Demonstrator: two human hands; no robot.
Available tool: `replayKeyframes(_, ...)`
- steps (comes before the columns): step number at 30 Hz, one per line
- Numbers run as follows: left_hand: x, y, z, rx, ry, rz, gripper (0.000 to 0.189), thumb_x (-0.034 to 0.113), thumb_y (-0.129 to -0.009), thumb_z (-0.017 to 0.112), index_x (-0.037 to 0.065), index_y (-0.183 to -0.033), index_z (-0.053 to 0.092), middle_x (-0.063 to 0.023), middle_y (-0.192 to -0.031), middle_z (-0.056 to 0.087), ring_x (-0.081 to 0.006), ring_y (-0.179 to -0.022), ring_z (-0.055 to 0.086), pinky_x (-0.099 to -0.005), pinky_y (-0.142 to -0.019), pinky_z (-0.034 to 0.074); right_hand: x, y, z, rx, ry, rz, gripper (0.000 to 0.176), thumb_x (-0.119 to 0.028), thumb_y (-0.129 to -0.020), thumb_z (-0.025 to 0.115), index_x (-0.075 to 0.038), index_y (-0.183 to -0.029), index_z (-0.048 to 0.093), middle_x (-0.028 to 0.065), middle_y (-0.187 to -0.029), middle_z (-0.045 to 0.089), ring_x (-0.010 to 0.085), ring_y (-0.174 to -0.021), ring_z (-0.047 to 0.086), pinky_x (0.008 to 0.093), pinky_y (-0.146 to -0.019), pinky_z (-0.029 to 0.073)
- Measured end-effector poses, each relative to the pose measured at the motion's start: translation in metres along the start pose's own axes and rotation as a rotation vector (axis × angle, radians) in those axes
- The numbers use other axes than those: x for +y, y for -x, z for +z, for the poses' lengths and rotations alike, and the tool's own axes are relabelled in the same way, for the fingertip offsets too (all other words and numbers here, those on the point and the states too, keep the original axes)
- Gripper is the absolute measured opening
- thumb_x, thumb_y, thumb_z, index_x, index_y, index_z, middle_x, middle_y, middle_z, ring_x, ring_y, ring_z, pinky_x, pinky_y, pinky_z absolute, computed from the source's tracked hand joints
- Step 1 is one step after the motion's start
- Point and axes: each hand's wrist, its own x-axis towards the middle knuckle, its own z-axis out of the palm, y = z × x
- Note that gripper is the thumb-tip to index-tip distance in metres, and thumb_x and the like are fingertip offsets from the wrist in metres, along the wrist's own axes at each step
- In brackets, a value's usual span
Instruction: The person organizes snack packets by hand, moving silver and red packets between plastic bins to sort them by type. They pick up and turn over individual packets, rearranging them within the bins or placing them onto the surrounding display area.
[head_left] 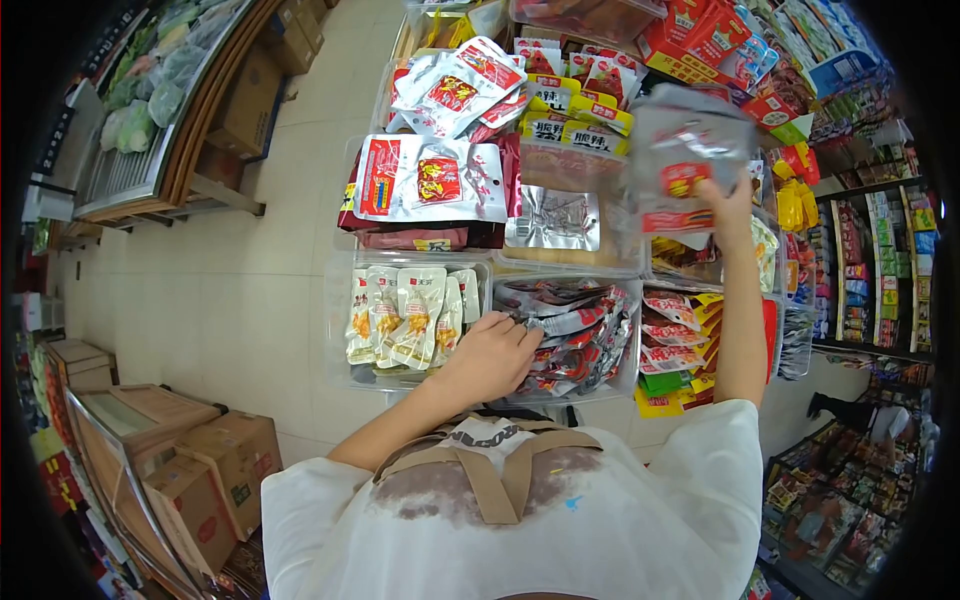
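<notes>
My right hand [732, 208] is raised at the right, its fingers closed on a silver snack packet [692, 150] with red printing; the packet is blurred by motion. Low in the middle, my left hand [492, 355] is closed with curled fingertips at the edge of a heap of dark red-and-grey snack packets [580, 345], pinching one of them. These lie in a clear plastic bin [632, 340]. Left of that hand, pale green-and-white packets [415, 315] fill another bin. Behind it, a large silver-and-red packet [432, 178] lies on a pile.
A single silver packet [553, 218] lies in the middle bin. Yellow spicy-snack packets [575, 125] stand behind it. Red-and-yellow packets [680, 335] fill a bin at right. Cardboard boxes [215, 485] stand at lower left, a vegetable rack [150, 110] at upper left, and stocked shelves [880, 265] at right.
</notes>
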Motion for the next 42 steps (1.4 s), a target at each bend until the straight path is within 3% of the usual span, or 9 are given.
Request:
replayKeyframes(7, 0.0, 0.001, 0.002, -0.011, -0.005, -0.008, 0.032, 0.016, -0.075, 0.059, 0.002, -0.104, 0.055, -0.0063, -0.076, 0.055, -0.0218, -0.077, 0.055, -0.0357, -0.083, 0.04, 0.013, -0.009, -0.037, 0.31, -0.826, 0.128, 0.044, -0.036, -0.087, 0.056, -0.007, -0.119, 0.046, 0.0052, -0.111, 0.055, 0.0191, -0.099, 0.056, 0.0355, -0.087, 0.046)
replayKeyframes(12, 0.005, 0.001, -0.005, -0.005, -0.053, 0.009, 0.032, 0.015, -0.075, 0.06, 0.003, -0.104, 0.056, -0.006, -0.076, 0.054, -0.0216, -0.078, 0.054, -0.0357, -0.083, 0.041, -0.017, 0.006, -0.027, 0.428, -0.819, 0.103, 0.044, -0.039, -0.089, 0.052, -0.009, -0.12, 0.047, 0.0043, -0.112, 0.055, 0.0186, -0.103, 0.054, 0.0355, -0.087, 0.046)
replayKeyframes(16, 0.01, 0.011, -0.018, 0.014, 0.028, 0.017, 0.03, 0.012, -0.072, 0.061, 0.003, -0.101, 0.058, -0.0059, -0.08, 0.055, -0.0214, -0.079, 0.054, -0.0333, -0.081, 0.042, -0.031, 0.03, -0.018, 0.362, -0.831, 0.238, 0.052, -0.046, -0.086, 0.052, -0.008, -0.12, 0.048, 0.0047, -0.112, 0.055, 0.019, -0.092, 0.058, 0.0313, -0.069, 0.051)
replayKeyframes(20, 0.013, 0.03, -0.036, 0.083, 0.111, -0.05, 0.029, 0.007, -0.07, 0.061, 0.007, -0.098, 0.06, -0.0044, -0.09, 0.059, -0.0209, -0.089, 0.056, -0.0331, -0.08, 0.043, -0.064, 0.06, 0.029, 0.398, -0.785, 0.155, 0.047, -0.041, -0.088, 0.05, -0.007, -0.12, 0.047, 0.0054, -0.112, 0.054, 0.0195, -0.1, 0.054, 0.0342, -0.086, 0.044)
replayKeyframes(23, 0.008, 0.048, -0.052, 0.225, 0.111, -0.13, 0.026, 0.007, -0.069, 0.06, 0.006, -0.095, 0.06, -0.0055, -0.089, 0.059, -0.0223, -0.086, 0.056, -0.0342, -0.075, 0.043, -0.078, 0.085, 0.052, 0.384, -0.838, 0.402, 0.045, -0.039, -0.089, 0.051, -0.007, -0.121, 0.047, 0.0049, -0.112, 0.053, 0.0184, -0.102, 0.051, 0.034, -0.092, 0.04)
replayKeyframes(25, 0.0, 0.061, -0.065, 0.35, 0.154, -0.214, 0.025, 0.005, -0.069, 0.06, 0.006, -0.094, 0.061, -0.008, -0.092, 0.06, -0.0253, -0.087, 0.057, -0.0339, -0.074, 0.044, -0.093, 0.11, 0.078, 0.347, -0.742, 0.419, 0.044, -0.039, -0.089, 0.052, -0.009, -0.12, 0.048, 0.0036, -0.11, 0.054, 0.0175, -0.101, 0.053, 0.0346, -0.089, 0.042)
replayKeyframes(30, -0.022, 0.089, -0.095, 0.55, 0.583, -0.58, 0.034, 0.015, -0.083, 0.054, 0.001, -0.114, 0.053, -0.0112, -0.108, 0.059, -0.0231, -0.103, 0.055, -0.0319, -0.085, 0.041, -0.094, 0.167, 0.136, -0.393, -0.927, 0.499, 0.038, -0.038, -0.089, 0.053, -0.01, -0.114, 0.05, 0.0022, -0.101, 0.057, 0.0138, -0.093, 0.056, 0.0337, -0.084, 0.046)
replayKeyframes(34, -0.021, 0.09, -0.107, 0.652, 0.978, -0.524, 0.053, 0.022, -0.084, 0.053, -0.003, -0.128, 0.037, -0.0144, -0.121, 0.05, -0.0232, -0.114, 0.048, -0.0325, -0.092, 0.038, -0.134, 0.187, 0.199, -0.4, -0.819, 0.706, 0.049, -0.025, -0.085, 0.063, -0.001, -0.12, 0.038, 0.0097, -0.112, 0.052, 0.0154, -0.099, 0.053, 0.0313, -0.085, 0.045)
replayKeyframes(42, -0.043, 0.098, -0.075, 0.399, 0.774, -0.832, 0.075, 0.015, -0.079, 0.063, -0.006, -0.136, 0.019, -0.0223, -0.129, 0.036, -0.0265, -0.121, 0.038, -0.0344, -0.101, 0.03, -0.1, 0.192, 0.222, -0.547, -0.452, 0.241, 0.078, -0.026, -0.077, 0.069, 0.007, -0.131, 0.023, 0.0225, -0.126, 0.04, 0.027, -0.118, 0.042, 0.0355, -0.099, 0.032)
